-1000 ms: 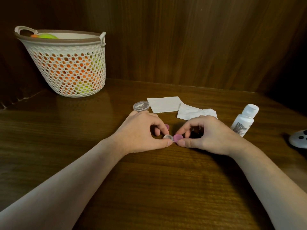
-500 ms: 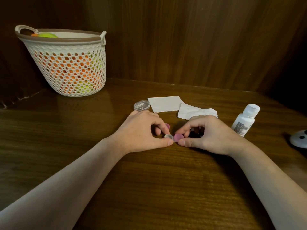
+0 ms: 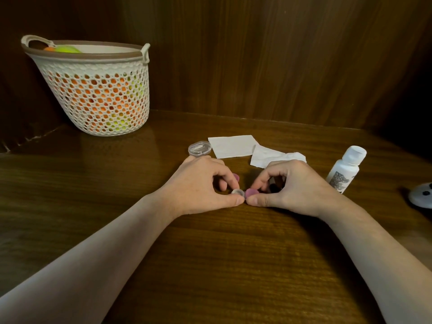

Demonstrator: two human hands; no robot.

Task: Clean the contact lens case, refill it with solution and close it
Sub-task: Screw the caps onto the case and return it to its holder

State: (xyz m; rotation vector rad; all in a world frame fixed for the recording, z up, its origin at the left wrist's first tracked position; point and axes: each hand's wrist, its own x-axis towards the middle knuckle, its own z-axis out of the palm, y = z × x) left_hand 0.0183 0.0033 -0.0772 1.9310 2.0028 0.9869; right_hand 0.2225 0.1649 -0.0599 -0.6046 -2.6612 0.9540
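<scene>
Wooden table [image 3: 210,265]: basket [image 3: 98,90], 2 tissues [image 3: 231,146], bottle [image 3: 346,171]; left hand [image 3: 198,185] pinches clear well [image 3: 238,192], right hand [image 3: 297,185] apparently purple cap [image 3: 252,192].

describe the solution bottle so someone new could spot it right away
On the dark wooden table, look right of the right hand. There stands a small white plastic bottle with a white cap and printed label, the only upright thing beside the flat tissues.

Hands meeting at table [image 3: 210,265] centre, supplies ranged behind.

Left hand [image 3: 201,185] and right hand [image 3: 292,185] thumb-tip to thumb-tip, small clear contact lens well [image 3: 238,192] and purple screw cap [image 3: 252,192] side by side between them; second purple cap [image 3: 236,177] behind the left fingers. Behind the hands, left to right: round clear plastic lid [image 3: 199,148], flat white tissue [image 3: 232,146], crumpled white tissue [image 3: 275,156]. White plastic solution bottle [image 3: 346,171] right of the right hand. White perforated basket [image 3: 98,90] at far left rear.
</scene>
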